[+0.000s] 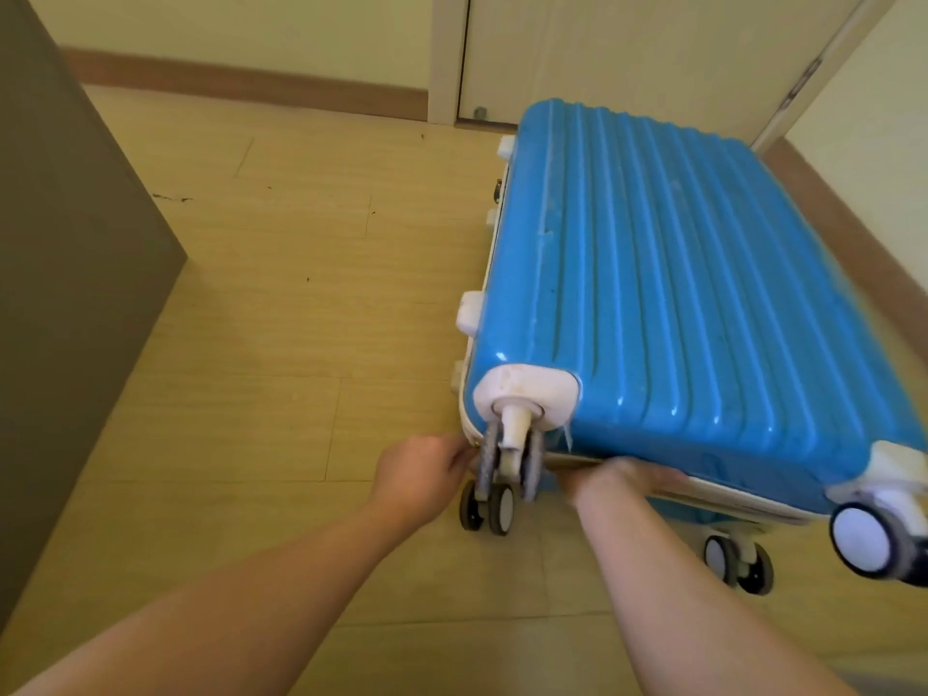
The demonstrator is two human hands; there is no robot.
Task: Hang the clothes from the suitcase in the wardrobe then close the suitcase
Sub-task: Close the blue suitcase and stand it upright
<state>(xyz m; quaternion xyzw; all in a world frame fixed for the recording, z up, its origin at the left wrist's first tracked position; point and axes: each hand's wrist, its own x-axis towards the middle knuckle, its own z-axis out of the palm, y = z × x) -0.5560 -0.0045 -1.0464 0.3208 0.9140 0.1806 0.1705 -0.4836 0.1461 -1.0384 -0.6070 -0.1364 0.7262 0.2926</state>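
**Wood-look floor, blue suitcase at both hands**

Pale plank flooring (pixel 251 319) runs back to a brown skirting board (pixel 251 85) and a cream door (pixel 627 52); a flat grey panel (pixel 65 243) stands well off to the left of the hands.

The suitcase (pixel 678 293) lies flat on the floor, stretching away from both hands and off to the right. Its upper shell is down over the lower one. The shell is glossy blue hard plastic, moulded in long parallel ribs, with rounded corners and scuffed white corner caps (pixel 527 394). A cream rim (pixel 728 494) runs along the seam nearest the person.

The left hand (pixel 417 474) sits at the near left corner, fingers curled toward the seam just beside a grubby twin caster (pixel 512 459); what they pinch, if anything, is hidden.

The right hand (pixel 617 482) rests on the cream rim just right of that caster. It is blurred, so its hold cannot be told.

Grey-tyred wheels (pixel 489 507) show below, between the two wrists.
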